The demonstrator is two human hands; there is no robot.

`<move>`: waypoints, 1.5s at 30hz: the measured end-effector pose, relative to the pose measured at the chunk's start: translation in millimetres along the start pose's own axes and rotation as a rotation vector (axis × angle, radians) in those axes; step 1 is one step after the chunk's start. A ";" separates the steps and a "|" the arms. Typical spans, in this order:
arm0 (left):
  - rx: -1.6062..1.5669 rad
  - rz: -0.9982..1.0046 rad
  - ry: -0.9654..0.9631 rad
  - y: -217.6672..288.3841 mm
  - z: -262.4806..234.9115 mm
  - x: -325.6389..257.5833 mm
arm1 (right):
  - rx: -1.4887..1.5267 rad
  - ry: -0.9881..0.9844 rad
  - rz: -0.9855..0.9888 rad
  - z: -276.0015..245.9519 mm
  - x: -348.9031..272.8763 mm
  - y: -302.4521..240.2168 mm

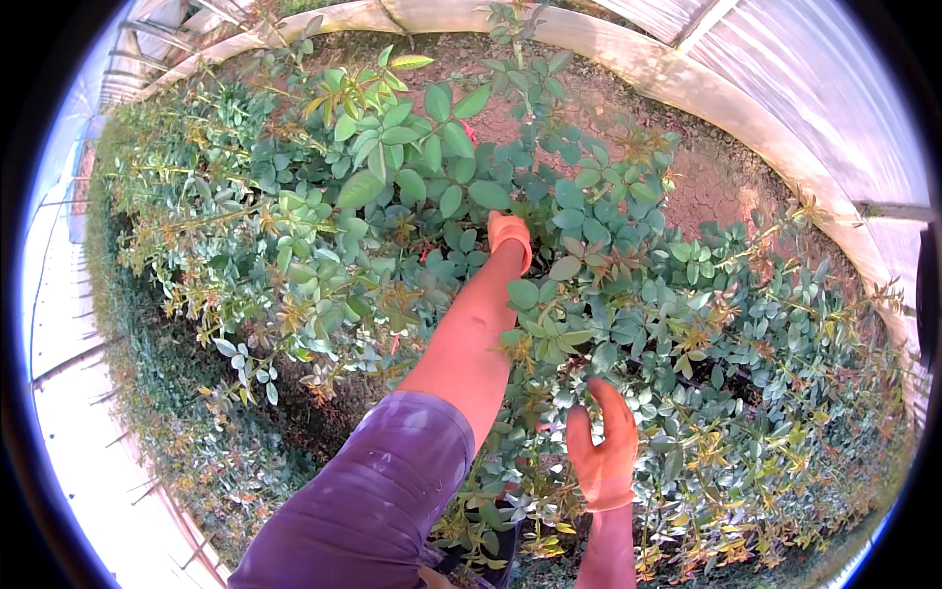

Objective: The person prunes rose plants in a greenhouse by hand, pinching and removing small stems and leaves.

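Rose bushes (412,187) with green and reddish leaves spread around both hands. My left hand (508,232), in an orange glove, reaches far in among the stems at the middle; leaves hide its fingers, so what it touches or holds does not show. Nearer and to the right is my right hand (605,452), also in an orange glove, held over the foliage. Its thumb and fingers stand apart, and nothing shows between them. A purple sleeve (368,486) covers my left upper arm, while the forearm is bare.
Cracked bare soil (702,182) lies beyond the bushes. Plastic greenhouse sheeting (824,88) curves along the far and right sides, with a pale band (628,54) at its foot. Another dense row of plants (186,432) grows at left. Tall leafy shoots rise in front of the far soil.
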State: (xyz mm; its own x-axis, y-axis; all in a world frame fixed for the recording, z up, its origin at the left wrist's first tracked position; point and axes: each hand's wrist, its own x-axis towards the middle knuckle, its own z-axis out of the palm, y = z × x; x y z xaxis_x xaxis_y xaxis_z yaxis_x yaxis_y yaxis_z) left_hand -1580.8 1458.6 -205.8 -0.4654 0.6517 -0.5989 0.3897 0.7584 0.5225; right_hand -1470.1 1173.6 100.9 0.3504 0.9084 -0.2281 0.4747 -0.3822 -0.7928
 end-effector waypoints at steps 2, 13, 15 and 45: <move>-0.093 -0.048 -0.054 -7.4 4.9 12.4 | 0.007 -0.013 -0.008 0.4 -2.4 -1.9; -0.323 -0.045 -0.197 -17.8 41.8 38.9 | 0.002 0.018 -0.049 -15.0 -4.0 -9.0; -0.220 -0.044 -0.212 -15.2 47.4 32.3 | -0.012 0.038 -0.052 -14.7 -6.3 -11.1; 0.315 0.297 -0.075 171.0 -52.5 -13.2 | -0.081 0.293 -0.052 -72.0 -65.7 -94.2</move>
State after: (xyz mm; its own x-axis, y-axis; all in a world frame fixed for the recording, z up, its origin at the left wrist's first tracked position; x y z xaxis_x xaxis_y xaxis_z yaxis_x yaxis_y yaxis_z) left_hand -1549.7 1579.2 -76.7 -0.2422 0.8321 -0.4990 0.7268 0.4963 0.4748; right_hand -1479.7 1137.7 231.3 0.5366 0.8438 -0.0064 0.5566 -0.3597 -0.7488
